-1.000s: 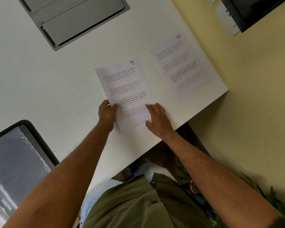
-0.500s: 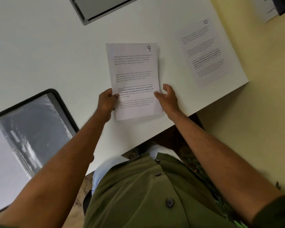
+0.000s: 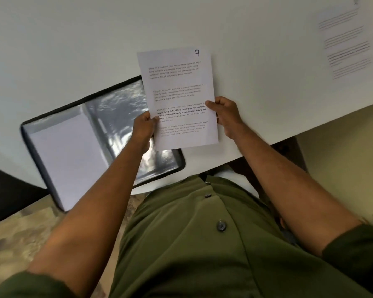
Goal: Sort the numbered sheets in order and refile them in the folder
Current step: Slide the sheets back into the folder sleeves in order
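A printed sheet numbered 9 [image 3: 177,82] is held up above the table's near edge. My left hand [image 3: 143,127] grips its left edge and my right hand [image 3: 223,114] grips its right edge, thumbs on the front. The sheet's lower left corner overlaps the open black folder [image 3: 41,143], which lies on the table to the left with clear plastic sleeves and a white page in its left sleeve. A second printed sheet [image 3: 345,44] lies flat at the far right of the table; its number is blurred.
The white table [image 3: 73,50] ends just in front of my body and at the right, where a pale yellow floor [image 3: 342,158] shows. The folder's near corner overhangs the table edge. A dark shape [image 3: 7,190] sits low at the left.
Both hands have lifted sheet 9 off the table and carried it left toward the folder. The view has swung left and down, so the folder is fully in sight.
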The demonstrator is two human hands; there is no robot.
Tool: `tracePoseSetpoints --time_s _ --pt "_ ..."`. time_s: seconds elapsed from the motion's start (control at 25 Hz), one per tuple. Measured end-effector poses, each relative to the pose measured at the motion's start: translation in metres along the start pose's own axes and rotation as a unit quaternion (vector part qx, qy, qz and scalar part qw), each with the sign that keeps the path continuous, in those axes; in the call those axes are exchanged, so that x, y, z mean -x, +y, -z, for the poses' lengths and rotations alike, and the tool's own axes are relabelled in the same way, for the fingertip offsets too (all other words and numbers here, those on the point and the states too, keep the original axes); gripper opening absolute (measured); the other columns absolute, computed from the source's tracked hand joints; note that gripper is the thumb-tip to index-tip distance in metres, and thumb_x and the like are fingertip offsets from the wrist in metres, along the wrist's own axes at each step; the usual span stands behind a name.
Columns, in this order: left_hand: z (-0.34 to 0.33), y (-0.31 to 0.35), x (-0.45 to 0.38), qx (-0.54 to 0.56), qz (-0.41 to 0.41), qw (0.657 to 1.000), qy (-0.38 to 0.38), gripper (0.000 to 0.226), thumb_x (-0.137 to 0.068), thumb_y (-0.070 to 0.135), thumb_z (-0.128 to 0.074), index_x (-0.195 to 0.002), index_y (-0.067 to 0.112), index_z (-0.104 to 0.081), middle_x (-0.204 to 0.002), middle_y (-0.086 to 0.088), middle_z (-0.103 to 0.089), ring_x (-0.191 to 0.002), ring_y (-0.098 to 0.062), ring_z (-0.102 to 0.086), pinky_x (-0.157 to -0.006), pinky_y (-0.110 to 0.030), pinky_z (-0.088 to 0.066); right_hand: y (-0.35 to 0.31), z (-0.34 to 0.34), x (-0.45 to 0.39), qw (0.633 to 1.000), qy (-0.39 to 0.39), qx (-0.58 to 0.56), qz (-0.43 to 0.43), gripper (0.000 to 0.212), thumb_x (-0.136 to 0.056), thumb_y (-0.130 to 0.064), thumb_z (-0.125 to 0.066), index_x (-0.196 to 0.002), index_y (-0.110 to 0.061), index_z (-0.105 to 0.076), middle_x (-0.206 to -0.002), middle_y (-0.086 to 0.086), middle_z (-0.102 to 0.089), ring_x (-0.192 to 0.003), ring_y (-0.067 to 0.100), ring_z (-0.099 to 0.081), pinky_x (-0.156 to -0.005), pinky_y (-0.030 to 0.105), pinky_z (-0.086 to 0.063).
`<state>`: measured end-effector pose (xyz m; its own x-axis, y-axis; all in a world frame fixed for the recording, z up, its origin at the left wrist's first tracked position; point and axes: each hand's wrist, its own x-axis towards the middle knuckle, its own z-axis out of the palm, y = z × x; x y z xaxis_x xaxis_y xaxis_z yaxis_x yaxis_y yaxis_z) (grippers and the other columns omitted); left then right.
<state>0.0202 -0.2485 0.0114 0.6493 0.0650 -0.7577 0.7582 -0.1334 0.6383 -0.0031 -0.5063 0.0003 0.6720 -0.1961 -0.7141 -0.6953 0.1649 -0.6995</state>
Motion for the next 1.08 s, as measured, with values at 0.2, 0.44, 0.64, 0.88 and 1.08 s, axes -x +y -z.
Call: tracePoseSetpoints --time_s 0.2,0.44,0.64,0.88,1.08 --pt "0.101 -0.016 0.004 -0.01 -0.017 1.0 0.02 0.03 -0.105 0.007 -0.051 -0.13 0.01 -0.066 -0.118 -0.003 -0.074 -0.095 -0.014 -0.072 -0.075 -0.027 -0.06 0.012 -0.093 0.02 0.998 -0.055 0.013 -0.005 0.009 -0.093 -0.019 -0.074 -0.099 -0.015 -0.068 -0.097 0.002 -0.078 -0.081 0.013 -0.073 -0.074 0.032 -0.059" --pt "0.18 -0.032 0.001 -0.014 -0.04 0.999 0.014 0.026 -0.104 0.006 -0.051 -0.118 0.019 -0.069 -0.106 0.005 -0.075 -0.087 -0.006 -0.072 -0.07 -0.021 -0.058 0.016 -0.173 0.029 0.991 -0.13 0.021 0.001 0.037 -0.091 -0.017 -0.078 -0.126 -0.011 -0.069 -0.118 0.006 -0.075 -0.099 0.018 -0.075 -0.079 0.03 -0.061" --pt "0.201 -0.038 -0.015 -0.023 -0.051 0.998 0.003 0.022 -0.102 0.005 -0.053 -0.112 0.016 -0.069 -0.105 -0.003 -0.074 -0.085 -0.012 -0.071 -0.07 -0.025 -0.058 0.02 -0.198 0.021 0.985 -0.097 0.13 0.053 0.042 -0.092 -0.021 -0.077 -0.131 -0.011 -0.065 -0.125 0.006 -0.071 -0.1 0.011 -0.071 -0.086 0.023 -0.058" --pt "0.206 -0.024 -0.064 -0.278 -0.192 0.939 0.066 0.026 -0.1 0.015 -0.051 -0.123 0.017 -0.063 -0.108 0.002 -0.067 -0.097 -0.018 -0.063 -0.081 -0.029 -0.047 0.01 -0.186 0.013 0.983 0.024 0.155 0.094 0.043 -0.095 -0.029 -0.073 -0.134 -0.012 -0.064 -0.119 0.0 -0.071 -0.105 0.018 -0.069 -0.093 0.03 -0.056" --pt "0.198 -0.014 -0.103 -0.451 -0.281 0.843 0.082 0.044 -0.096 0.013 -0.055 -0.14 0.008 -0.054 -0.14 -0.016 -0.055 -0.128 -0.039 -0.049 -0.1 -0.05 -0.048 0.006 -0.17 0.009 0.987 0.086 0.105 0.085 0.032 -0.095 -0.027 -0.073 -0.126 -0.017 -0.069 -0.109 -0.008 -0.073 -0.1 0.011 -0.071 -0.094 0.033 -0.057"
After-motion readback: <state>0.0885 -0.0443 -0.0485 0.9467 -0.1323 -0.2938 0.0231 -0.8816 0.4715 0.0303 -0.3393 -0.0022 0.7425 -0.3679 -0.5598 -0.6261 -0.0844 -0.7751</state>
